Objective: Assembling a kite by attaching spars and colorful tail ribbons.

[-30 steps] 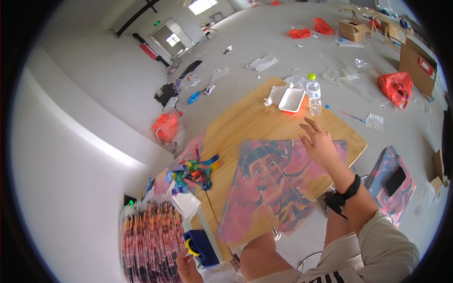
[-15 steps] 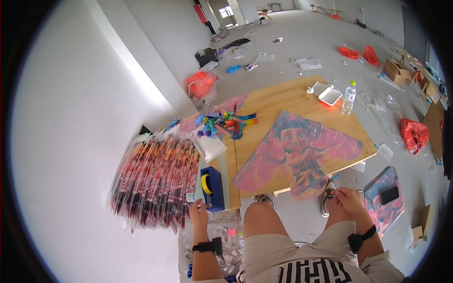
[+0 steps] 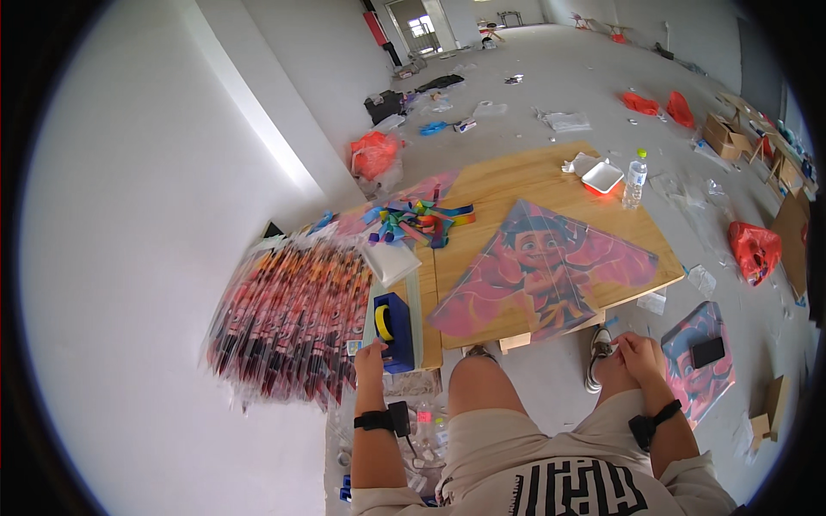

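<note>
My left hand [image 3: 370, 361] is at the near end of a blue tape dispenser [image 3: 398, 354] with a yellow roll [image 3: 383, 323]. Its fingers are pressed together by the dispenser's edge; anything between them is too small to make out. Over my right knee, my right hand [image 3: 638, 354] has its fingers closed in a pinch, and what they hold, if anything, cannot be seen. A pink and blue kite [image 3: 542, 267] with a cartoon figure lies spread on the wooden table [image 3: 490, 185], its lower end reaching past the near edge.
Many packed kites in clear sleeves [image 3: 288, 318] line the left side. Rainbow ribbons [image 3: 413, 224] and a clear plastic bag [image 3: 391, 261] lie behind the dispenser. A bottle [image 3: 635, 179] and food box [image 3: 602, 178] stand at the far right. A phone [image 3: 708, 352] rests on kite material beside my right leg.
My left hand has moved slightly up and right against the dispenser's near end, and its fingers have drawn together. My right hand has shifted slightly upward. The view has tilted a little.
</note>
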A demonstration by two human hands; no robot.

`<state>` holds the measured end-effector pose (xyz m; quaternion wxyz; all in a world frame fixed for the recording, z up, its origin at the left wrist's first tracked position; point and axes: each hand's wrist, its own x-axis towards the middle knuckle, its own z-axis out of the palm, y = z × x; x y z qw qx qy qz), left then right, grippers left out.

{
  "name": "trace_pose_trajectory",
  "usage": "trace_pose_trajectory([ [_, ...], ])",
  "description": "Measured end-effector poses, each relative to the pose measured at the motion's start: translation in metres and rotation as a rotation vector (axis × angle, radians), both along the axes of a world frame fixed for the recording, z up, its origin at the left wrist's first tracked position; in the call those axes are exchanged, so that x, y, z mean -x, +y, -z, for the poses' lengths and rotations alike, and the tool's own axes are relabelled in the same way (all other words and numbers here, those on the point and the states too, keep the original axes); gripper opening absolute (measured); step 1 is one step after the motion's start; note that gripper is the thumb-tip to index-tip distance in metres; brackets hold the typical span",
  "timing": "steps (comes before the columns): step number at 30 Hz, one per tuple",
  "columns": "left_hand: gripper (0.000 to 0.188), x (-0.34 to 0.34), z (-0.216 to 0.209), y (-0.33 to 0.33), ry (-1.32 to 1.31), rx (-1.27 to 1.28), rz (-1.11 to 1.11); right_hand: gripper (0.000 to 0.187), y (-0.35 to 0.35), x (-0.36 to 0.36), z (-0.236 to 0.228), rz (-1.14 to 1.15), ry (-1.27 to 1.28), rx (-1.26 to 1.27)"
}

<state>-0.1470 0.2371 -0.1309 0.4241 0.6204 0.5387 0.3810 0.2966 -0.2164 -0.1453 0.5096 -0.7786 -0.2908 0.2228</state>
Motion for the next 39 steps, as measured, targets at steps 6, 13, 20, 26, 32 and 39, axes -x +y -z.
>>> trace_pose_trajectory([
  [6,0.038,0.019,-0.027,-0.036,0.084,0.153,0.060,0.022,-0.001,0.008,-0.016,-0.007,-0.061,0.023],
  [13,0.029,0.048,0.021,-0.053,-0.017,0.357,0.050,0.022,0.002,0.006,-0.005,-0.027,-0.017,-0.016],
  [20,0.027,0.045,0.049,-0.043,0.110,0.260,0.067,0.023,0.004,0.006,0.003,-0.046,-0.040,0.008],
  [26,0.025,0.093,0.077,-0.028,0.502,-0.063,0.210,0.021,0.016,0.014,0.009,-0.106,-0.009,-0.008],
  [32,0.013,-0.057,-0.070,-0.140,-0.175,-0.013,0.428,0.016,0.008,0.011,-0.011,-0.232,-0.128,0.106],
  [39,0.015,-0.145,-0.148,-0.213,-0.180,-0.197,0.666,0.027,0.076,0.082,-0.152,-0.421,-0.010,-0.434],
])
